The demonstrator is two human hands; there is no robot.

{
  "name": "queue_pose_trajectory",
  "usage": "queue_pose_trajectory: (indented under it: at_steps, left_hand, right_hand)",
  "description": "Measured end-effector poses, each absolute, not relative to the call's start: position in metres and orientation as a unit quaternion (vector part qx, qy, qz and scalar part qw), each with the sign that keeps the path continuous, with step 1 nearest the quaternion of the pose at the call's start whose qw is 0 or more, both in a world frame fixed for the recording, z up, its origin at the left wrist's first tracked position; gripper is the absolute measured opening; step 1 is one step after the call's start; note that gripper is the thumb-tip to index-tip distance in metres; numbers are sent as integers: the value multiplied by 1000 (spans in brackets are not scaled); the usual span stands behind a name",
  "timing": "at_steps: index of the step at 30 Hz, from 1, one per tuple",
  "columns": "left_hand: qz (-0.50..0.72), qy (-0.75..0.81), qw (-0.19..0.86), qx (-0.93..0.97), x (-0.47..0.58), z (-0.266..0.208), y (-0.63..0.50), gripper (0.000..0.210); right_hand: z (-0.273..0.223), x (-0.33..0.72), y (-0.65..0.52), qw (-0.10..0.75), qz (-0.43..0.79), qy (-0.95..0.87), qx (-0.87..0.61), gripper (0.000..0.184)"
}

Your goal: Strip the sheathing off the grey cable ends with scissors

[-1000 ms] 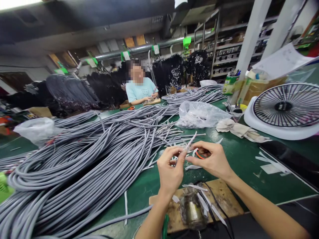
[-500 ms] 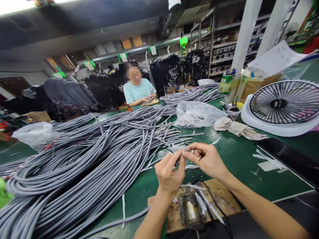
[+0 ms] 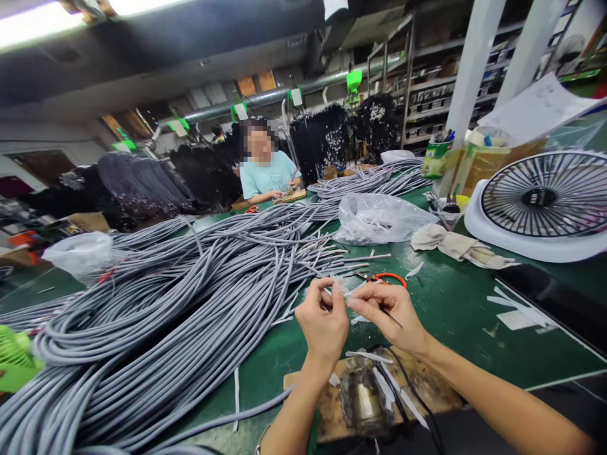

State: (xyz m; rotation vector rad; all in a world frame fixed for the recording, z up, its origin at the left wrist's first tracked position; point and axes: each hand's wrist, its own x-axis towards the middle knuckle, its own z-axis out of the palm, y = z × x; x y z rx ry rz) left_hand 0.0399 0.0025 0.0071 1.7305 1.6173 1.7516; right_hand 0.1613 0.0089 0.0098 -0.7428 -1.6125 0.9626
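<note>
My left hand (image 3: 325, 316) is closed in a pinch on a cable end, mostly hidden by the fingers, with whitish strands (image 3: 346, 293) at its tip. A grey cable (image 3: 251, 414) runs up from the lower left and disappears behind my left forearm. Fingertip to fingertip with it, my right hand (image 3: 391, 313) pinches those strands. A thin dark piece (image 3: 392, 317) sticks out from under the right fingers; its kind is unclear. Just beyond the hands lies an orange-handled cutting tool (image 3: 389, 278). Beneath my wrists, a metal block (image 3: 363, 401) sits on a wooden board (image 3: 431, 382).
A big heap of grey cables (image 3: 190, 303) covers the left of the green table (image 3: 455, 322). A plastic bag (image 3: 384, 218), a cloth glove (image 3: 458, 243) and a fan (image 3: 540, 202) stand right. Across the table, a person (image 3: 268, 174) works with both hands.
My fingers have shifted around the whitish strands, and the right hand has dropped slightly. The orange-handled tool shows more now. The view has moved a little; the person opposite has moved a hand.
</note>
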Motion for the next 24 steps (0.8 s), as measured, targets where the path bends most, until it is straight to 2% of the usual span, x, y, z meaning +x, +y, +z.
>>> queue_pose_trajectory:
  at_steps: [7, 13, 16, 19, 22, 24]
  left_hand:
    - [661, 475, 418, 403, 34, 7, 20, 29]
    - [634, 380, 541, 400, 24, 12, 12, 34]
    - [597, 350, 508, 513, 20, 13, 7, 32]
    - [570, 390, 379, 615, 22, 11, 5, 18]
    - [584, 423, 283, 633, 28, 8, 4, 10]
    - [595, 429, 273, 623, 30, 8, 3, 11]
  right_hand:
    - [7, 157, 5, 535, 351, -701, -315, 16]
    - [10, 157, 14, 597, 340, -624, -372, 19]
    - [11, 161, 17, 601, 352, -607, -382, 23]
    - [13, 163, 17, 597, 364, -609, -375, 24]
    - [15, 164, 15, 592, 357, -622, -367, 22]
    - [16, 164, 14, 585, 351, -634, -365, 22]
